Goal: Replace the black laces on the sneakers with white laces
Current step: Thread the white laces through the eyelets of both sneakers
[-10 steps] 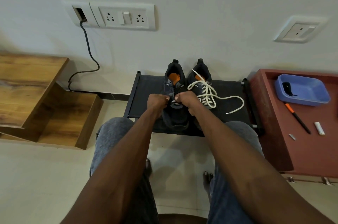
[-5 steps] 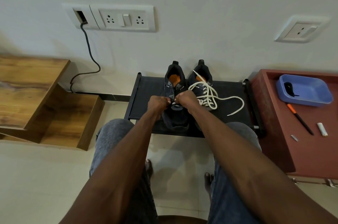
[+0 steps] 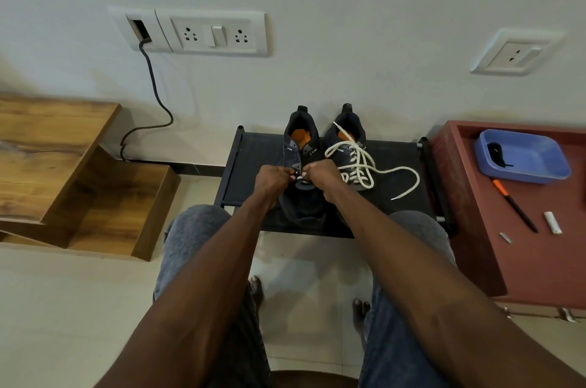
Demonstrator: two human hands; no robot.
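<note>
Tray [image 3: 539, 165]: black lace [image 3: 496, 154] | hands: white lace [image 3: 301, 177]

My two hands [image 3: 301, 177] are close together over the left shoe [image 3: 301, 165]. The right shoe [image 3: 348, 153] sits just beside it, and its white lace [image 3: 396, 172] spills out to the right. The black rack [image 3: 250, 165] has bare room left of the shoes. The wall [image 3: 348, 70] blocks the back. The red desk [image 3: 469, 197] blocks the right side.
</note>
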